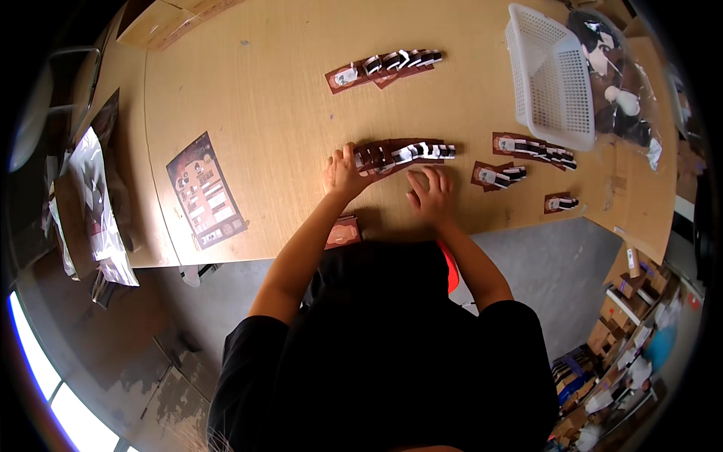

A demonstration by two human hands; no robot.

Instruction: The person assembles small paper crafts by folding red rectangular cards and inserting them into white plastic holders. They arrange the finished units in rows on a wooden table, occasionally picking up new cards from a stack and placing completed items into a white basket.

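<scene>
A fanned row of dark red cards [385, 154] with black-and-white pieces along its right part lies in front of me. My left hand [345, 175] is at the row's left end, thumb and fingers closed around its edges. Just below the row's right part, my right hand [432, 196] rests with fingers apart and nothing visible in it. A dark red stack of cards [343, 232] sits near the table edge, partly hidden by my body and left forearm. Farther away lies a similar overlapping row [384, 69]. To the right are a long group [535, 149], a shorter group [497, 175] and a small one [561, 203].
A white perforated plastic basket [520, 83] stands at the far right, beside a clear bag [621, 94] with dark and white contents. A printed dark sheet [205, 192] lies on the left of the wooden table [263, 113]. Silvery packaging [98, 203] stands at the left edge.
</scene>
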